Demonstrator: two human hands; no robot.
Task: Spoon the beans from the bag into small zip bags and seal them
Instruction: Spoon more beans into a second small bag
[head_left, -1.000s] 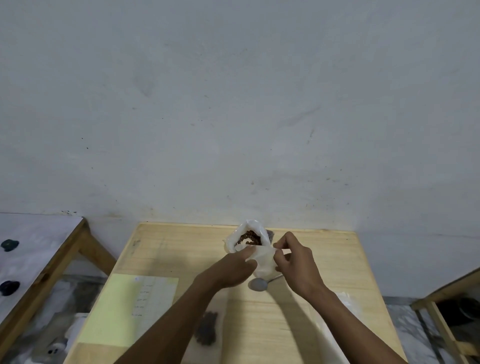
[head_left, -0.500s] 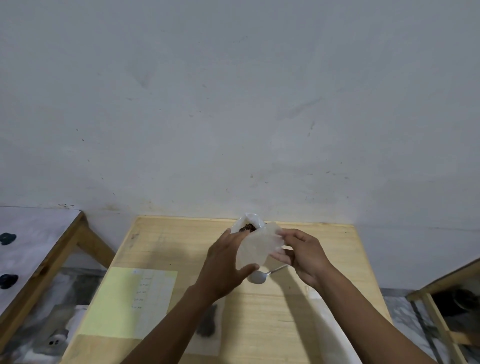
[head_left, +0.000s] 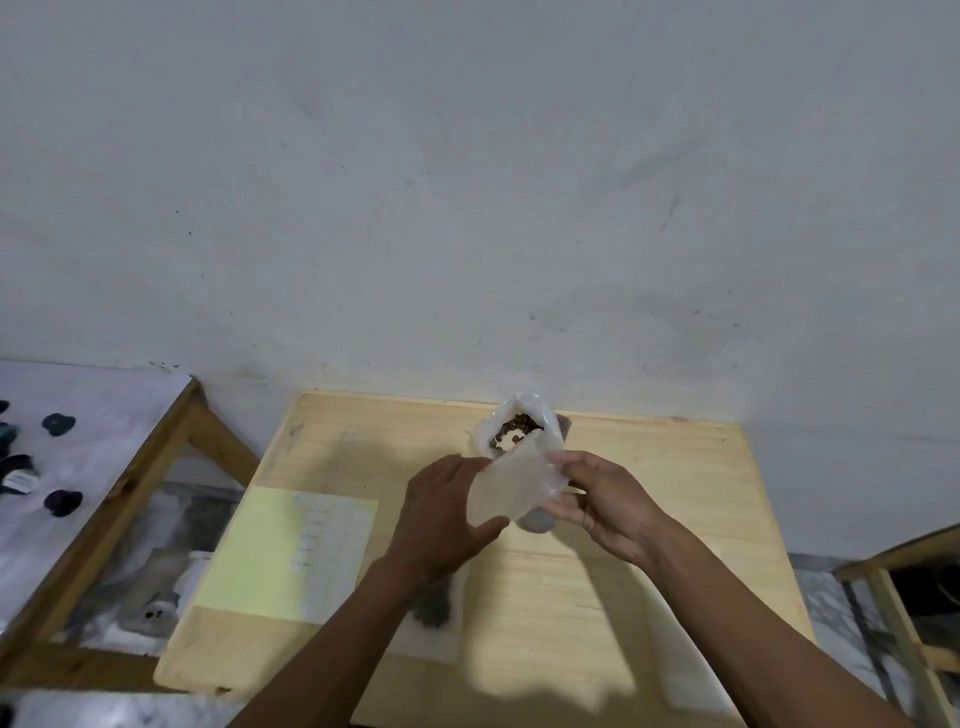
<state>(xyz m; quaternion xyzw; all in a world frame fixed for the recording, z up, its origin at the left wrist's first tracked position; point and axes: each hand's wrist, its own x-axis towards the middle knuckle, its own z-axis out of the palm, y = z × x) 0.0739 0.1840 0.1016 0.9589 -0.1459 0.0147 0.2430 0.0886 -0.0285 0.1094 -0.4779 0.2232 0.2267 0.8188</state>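
A white plastic bag of brown beans stands open at the far middle of the wooden table. Just in front of it I hold a small clear zip bag up between both hands. My left hand grips its left side with the thumb underneath. My right hand pinches its right edge. A metal spoon lies on the table below the zip bag, mostly hidden by it. A filled small zip bag with dark beans lies near my left forearm.
A yellow-and-white sheet of paper lies on the table's left half. Flat clear bags lie under my right forearm. A second table with dark small objects stands to the left; a wooden frame stands at the right.
Both hands have lifted the small zip bag off the table and spread it apart in front of the bean bag. The spoon stays on the table.
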